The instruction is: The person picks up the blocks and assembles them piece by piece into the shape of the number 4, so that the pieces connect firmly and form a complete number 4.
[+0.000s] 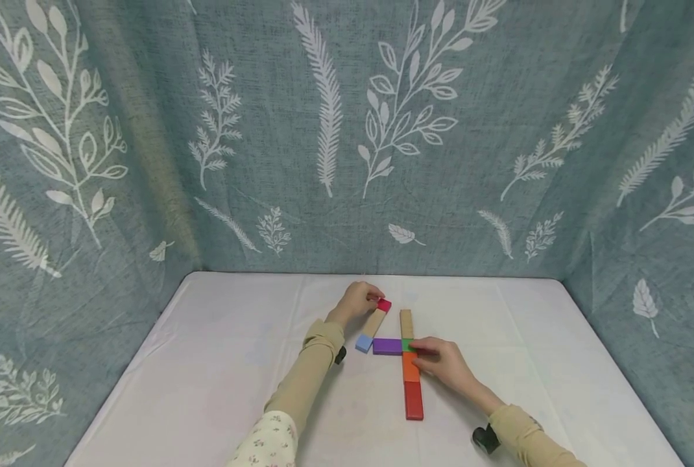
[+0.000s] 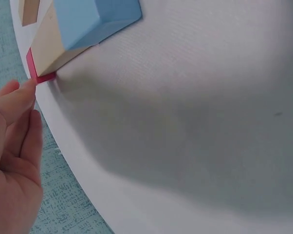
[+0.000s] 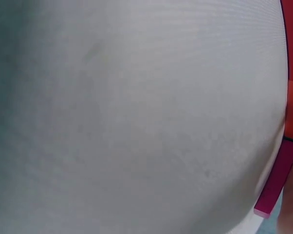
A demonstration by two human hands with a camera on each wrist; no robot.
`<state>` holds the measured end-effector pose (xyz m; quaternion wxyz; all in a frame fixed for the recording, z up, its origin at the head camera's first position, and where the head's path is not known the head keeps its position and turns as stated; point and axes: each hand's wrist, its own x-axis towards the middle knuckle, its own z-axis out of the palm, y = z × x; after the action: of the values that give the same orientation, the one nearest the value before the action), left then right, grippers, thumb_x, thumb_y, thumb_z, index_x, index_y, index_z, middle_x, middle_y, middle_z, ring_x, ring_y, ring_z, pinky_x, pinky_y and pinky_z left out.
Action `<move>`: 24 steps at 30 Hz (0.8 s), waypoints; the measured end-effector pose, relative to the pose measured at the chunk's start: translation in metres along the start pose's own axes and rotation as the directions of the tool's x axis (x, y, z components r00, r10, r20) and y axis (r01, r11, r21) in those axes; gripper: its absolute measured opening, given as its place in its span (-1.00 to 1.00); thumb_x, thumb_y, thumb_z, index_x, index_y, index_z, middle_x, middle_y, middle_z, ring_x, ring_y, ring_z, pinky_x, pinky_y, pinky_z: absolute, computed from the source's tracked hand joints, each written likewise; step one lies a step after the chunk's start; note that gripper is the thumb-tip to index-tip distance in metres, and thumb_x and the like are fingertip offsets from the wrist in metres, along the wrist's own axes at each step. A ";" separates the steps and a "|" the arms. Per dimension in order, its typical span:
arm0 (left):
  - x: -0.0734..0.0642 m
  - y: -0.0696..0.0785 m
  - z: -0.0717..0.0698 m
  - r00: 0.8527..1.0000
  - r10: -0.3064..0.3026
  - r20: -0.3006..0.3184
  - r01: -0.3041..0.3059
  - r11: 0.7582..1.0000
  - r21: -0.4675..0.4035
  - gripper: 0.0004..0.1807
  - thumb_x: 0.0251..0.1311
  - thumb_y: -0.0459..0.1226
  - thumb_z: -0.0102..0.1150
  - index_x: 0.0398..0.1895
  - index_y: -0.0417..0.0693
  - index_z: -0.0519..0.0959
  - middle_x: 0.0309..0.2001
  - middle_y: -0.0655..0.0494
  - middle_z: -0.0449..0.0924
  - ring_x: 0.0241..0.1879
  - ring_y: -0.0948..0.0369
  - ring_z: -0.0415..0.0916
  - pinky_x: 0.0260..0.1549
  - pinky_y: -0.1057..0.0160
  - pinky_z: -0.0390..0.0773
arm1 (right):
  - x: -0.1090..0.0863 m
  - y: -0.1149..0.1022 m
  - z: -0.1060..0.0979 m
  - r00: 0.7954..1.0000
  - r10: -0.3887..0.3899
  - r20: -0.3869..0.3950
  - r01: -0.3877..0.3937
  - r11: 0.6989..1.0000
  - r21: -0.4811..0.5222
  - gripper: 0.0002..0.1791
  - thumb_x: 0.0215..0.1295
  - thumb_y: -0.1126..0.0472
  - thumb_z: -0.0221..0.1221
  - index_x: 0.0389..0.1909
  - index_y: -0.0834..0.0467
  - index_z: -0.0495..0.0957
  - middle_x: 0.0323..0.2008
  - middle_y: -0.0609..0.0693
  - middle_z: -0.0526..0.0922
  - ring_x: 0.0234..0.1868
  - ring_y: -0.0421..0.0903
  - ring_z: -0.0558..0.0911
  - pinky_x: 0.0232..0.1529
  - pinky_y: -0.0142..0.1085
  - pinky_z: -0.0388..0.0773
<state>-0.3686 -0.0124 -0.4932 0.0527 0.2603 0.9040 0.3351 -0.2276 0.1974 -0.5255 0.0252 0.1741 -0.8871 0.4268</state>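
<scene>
My left hand (image 1: 355,301) reaches to the far middle of the table, its thumb and fingertips pinching a small crimson block (image 1: 384,305). That block touches the far end of a plain wooden block (image 1: 374,322), with a light blue block (image 1: 364,343) at the near end. My right hand (image 1: 443,366) is beside a straight row: plain wood block (image 1: 406,322), green block (image 1: 406,345), orange block (image 1: 410,367) and red block (image 1: 414,401). Its fingers hold a magenta block (image 3: 276,181), mostly hidden in the head view. A purple block (image 1: 387,347) meets the green one from the left.
White cloth covers the table (image 1: 236,363). Behind and at both sides hangs a blue-green curtain (image 1: 347,227) with white leaf prints. The slanted row's blue end lies close to the purple block.
</scene>
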 end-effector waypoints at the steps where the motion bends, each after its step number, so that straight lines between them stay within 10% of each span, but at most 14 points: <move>1: 0.000 0.000 -0.001 1.000 0.005 -0.007 -0.005 1.000 -0.001 -0.76 0.02 -0.50 0.12 -0.21 -0.20 0.62 -0.21 0.00 0.63 -0.20 0.18 0.56 -0.21 0.34 0.53 | 0.000 0.000 -0.001 1.000 -0.001 0.003 0.001 1.000 -0.001 -0.63 0.01 0.27 0.28 -0.08 0.14 0.57 -0.13 -0.03 0.61 -0.10 -0.12 0.56 -0.08 -0.30 0.52; 18: -0.004 -0.001 -0.015 0.994 0.037 -0.104 -0.035 0.999 0.018 -0.79 0.09 -0.44 0.12 -0.17 -0.24 0.60 -0.17 -0.05 0.61 -0.16 0.13 0.56 -0.13 0.27 0.51 | 0.015 -0.002 -0.015 0.999 -0.038 0.013 0.039 0.996 -0.078 -0.64 0.02 0.30 0.27 -0.08 0.17 0.57 -0.15 -0.02 0.62 -0.12 -0.09 0.57 -0.11 -0.26 0.54; 24: -0.006 -0.002 -0.026 0.972 0.000 -0.234 0.015 0.998 0.062 -0.75 0.17 -0.29 0.09 -0.12 -0.19 0.59 -0.13 -0.02 0.61 -0.10 0.12 0.53 -0.09 0.21 0.49 | 0.025 -0.008 -0.042 0.998 -0.028 -0.063 0.021 0.994 -0.109 -0.64 0.11 0.25 0.21 -0.03 0.21 0.53 -0.09 0.07 0.60 -0.05 0.02 0.54 -0.07 -0.11 0.51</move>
<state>-0.3711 -0.0323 -0.4750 -0.0609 0.2171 0.9151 0.3344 -0.2530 0.2176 -0.4883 0.0684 0.1698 -0.9054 0.3831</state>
